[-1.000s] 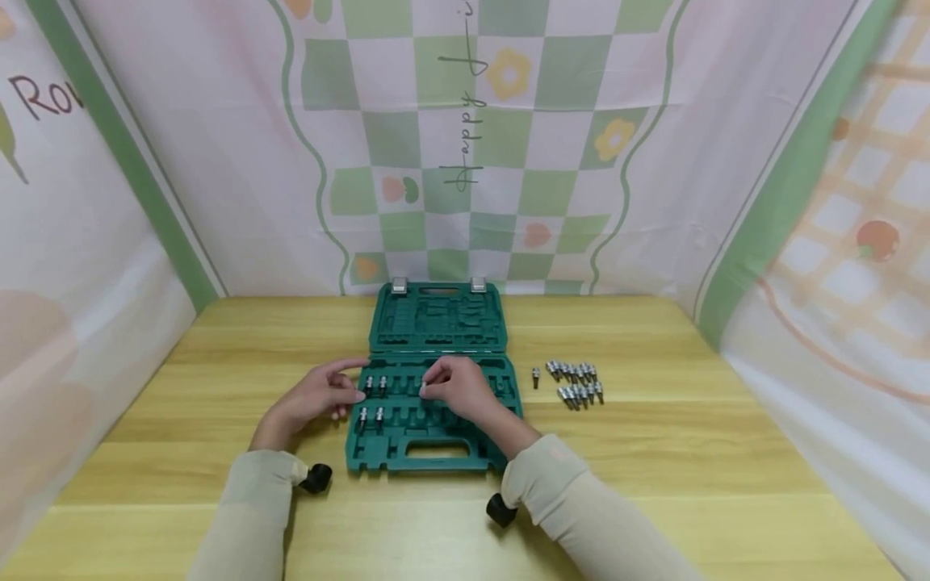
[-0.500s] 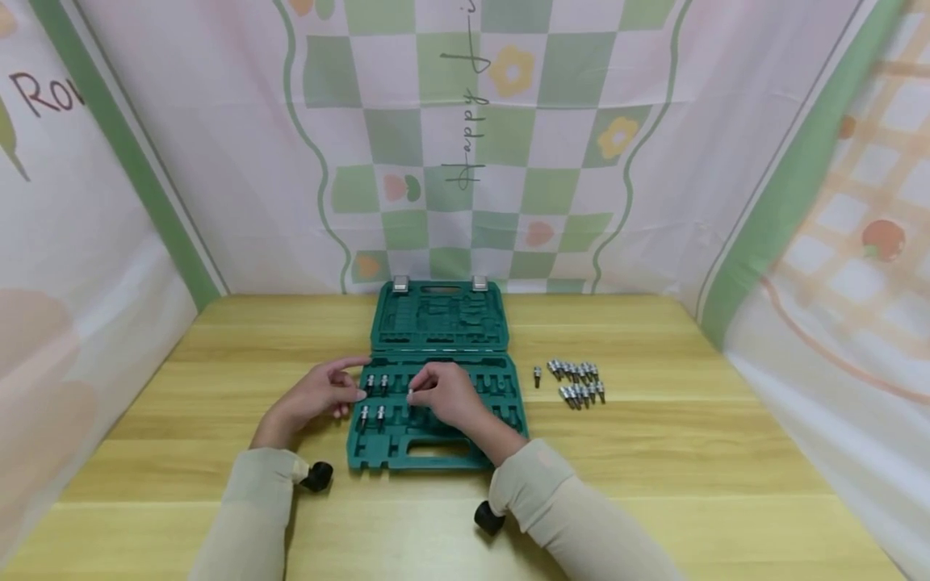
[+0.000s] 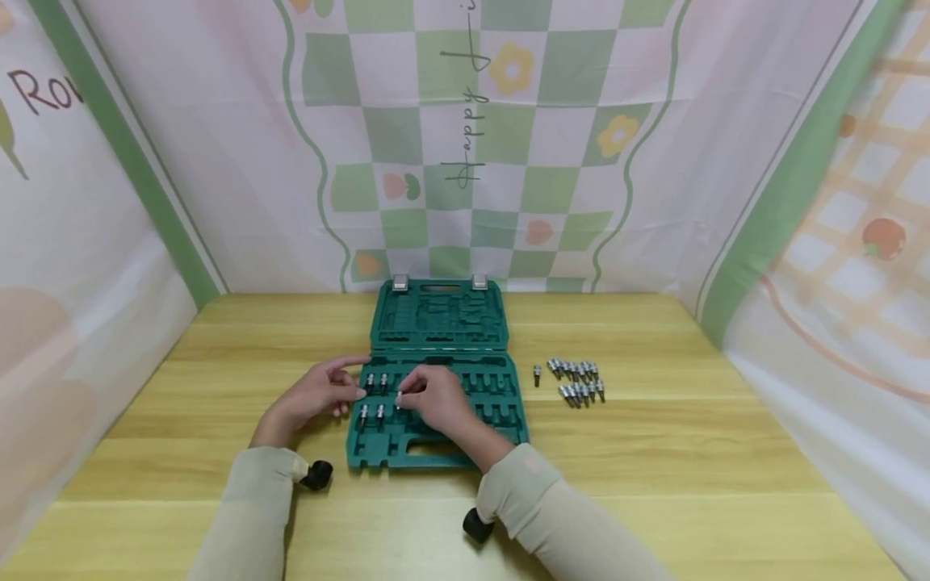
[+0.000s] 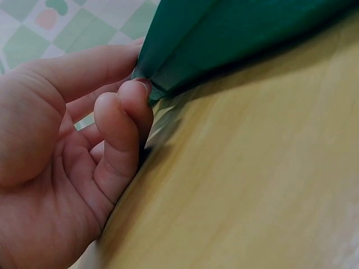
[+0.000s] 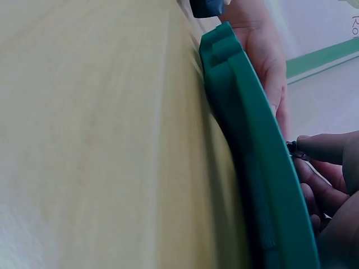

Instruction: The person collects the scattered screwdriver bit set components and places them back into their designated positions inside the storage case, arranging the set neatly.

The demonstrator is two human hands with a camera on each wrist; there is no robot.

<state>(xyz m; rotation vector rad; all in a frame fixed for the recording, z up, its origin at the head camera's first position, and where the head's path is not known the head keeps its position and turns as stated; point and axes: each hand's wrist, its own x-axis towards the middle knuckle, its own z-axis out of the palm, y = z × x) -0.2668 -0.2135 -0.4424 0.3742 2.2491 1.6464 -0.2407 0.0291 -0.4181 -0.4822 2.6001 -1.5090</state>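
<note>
An open green socket case lies on the table. My left hand holds its left edge; in the left wrist view the thumb and curled fingers meet at the rim. My right hand is over the middle of the case and pinches a small bit socket between thumb and fingertips. The right wrist view shows that bit socket at the fingertips, just above the case. Several bit sockets with silver heads and dark shafts stand in slots at the case's left side. Fingers hide some slots.
Right of the case, two rows of bit sockets lie on the wooden table, with one single bit socket set apart. The raised lid stands behind, near the printed cloth.
My right hand has moved left across the case with the bit socket, toward the filled slots. The left hand stays at the case's edge.
</note>
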